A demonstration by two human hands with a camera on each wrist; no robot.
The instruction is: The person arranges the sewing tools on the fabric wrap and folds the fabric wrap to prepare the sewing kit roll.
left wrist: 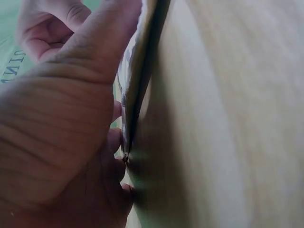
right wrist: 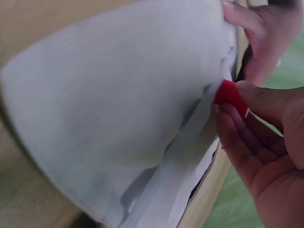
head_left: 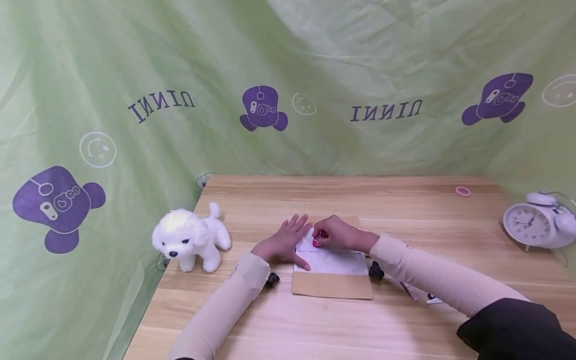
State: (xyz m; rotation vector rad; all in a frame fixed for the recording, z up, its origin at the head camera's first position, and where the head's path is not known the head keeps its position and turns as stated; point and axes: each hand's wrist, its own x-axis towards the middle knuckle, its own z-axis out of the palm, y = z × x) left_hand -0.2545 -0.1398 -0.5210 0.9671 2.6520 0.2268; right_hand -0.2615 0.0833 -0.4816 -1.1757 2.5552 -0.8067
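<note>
A white sheet (head_left: 335, 262) lies over a tan cardboard piece (head_left: 333, 287) on the table. My left hand (head_left: 285, 243) rests at its left side with fingers spread and the thumb on the sheet. In the left wrist view, fingertips sit along the edge of the layered board. My right hand (head_left: 336, 233) pinches a small red object (right wrist: 229, 96) between thumb and fingers, right at the sheet; I cannot tell its kind. Beside it, the right wrist view shows a long gap (right wrist: 183, 130) running across the white sheet, with a raised fold along it.
A white plush dog (head_left: 193, 240) stands at the table's left edge. On the right are a white twin-bell alarm clock (head_left: 531, 222) and, farther back, a pink ring (head_left: 462, 191). A small white-tipped item (head_left: 434, 300) lies partly under the right sleeve. A green printed curtain (head_left: 315, 60) hangs behind.
</note>
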